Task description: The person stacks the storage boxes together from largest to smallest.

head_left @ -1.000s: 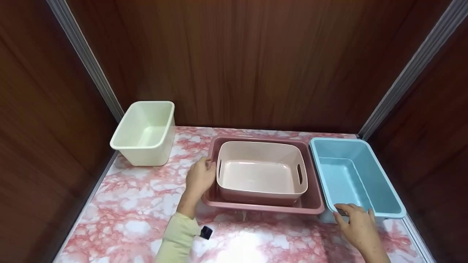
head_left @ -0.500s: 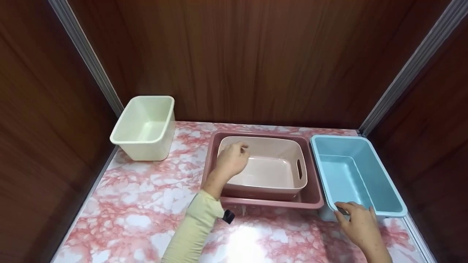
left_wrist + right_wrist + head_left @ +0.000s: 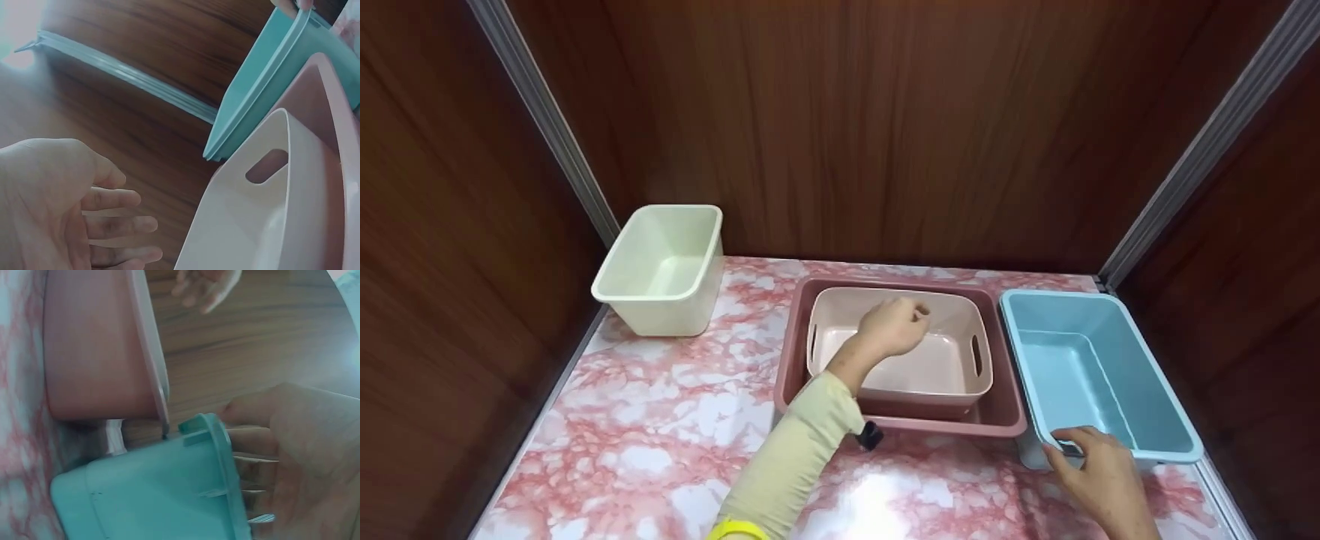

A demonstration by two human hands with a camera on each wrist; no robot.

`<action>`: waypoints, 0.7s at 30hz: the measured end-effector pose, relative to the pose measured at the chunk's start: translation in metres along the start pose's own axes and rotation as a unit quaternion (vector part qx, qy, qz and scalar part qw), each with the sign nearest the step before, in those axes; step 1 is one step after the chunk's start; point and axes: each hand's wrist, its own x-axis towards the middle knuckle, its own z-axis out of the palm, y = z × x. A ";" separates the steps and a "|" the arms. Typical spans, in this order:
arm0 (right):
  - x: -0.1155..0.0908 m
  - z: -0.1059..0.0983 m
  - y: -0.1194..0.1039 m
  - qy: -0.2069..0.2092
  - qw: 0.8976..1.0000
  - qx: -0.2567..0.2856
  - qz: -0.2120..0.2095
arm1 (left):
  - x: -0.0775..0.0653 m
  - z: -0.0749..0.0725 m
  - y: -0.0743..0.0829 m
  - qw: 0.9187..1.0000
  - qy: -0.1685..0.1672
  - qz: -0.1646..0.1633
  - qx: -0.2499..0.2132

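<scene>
My left hand point(image 3: 896, 326) is raised over a beige bin point(image 3: 930, 379) with slot handles, its fingers loosely bent around nothing. Several of those fingers point(image 3: 121, 225) show in the left wrist view, apart from the bin. The beige bin sits inside a larger dusty-pink basin point(image 3: 1012, 409). At the near left corner of a light blue bin point(image 3: 1155, 390), my right hand point(image 3: 1099, 469) grips the rim. Seen from the right wrist, the fingers pass behind the blue rim point(image 3: 229, 467) and are partly hidden.
A cream bin point(image 3: 667, 315) stands at the back left. Red-and-white marbled table point(image 3: 660, 420) lies beneath everything. Dark wood panels point(image 3: 870, 135) close in the back and both sides, with metal strips point(image 3: 1207, 135) at the corners.
My left hand has left the left rim of the pink basin and moved right, over the beige bin. The right hand stays at the blue bin's near corner.
</scene>
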 end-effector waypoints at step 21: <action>-0.018 0.030 0.007 0.205 0.835 0.204 0.468 | 0.068 0.048 0.056 0.994 -0.090 0.052 0.044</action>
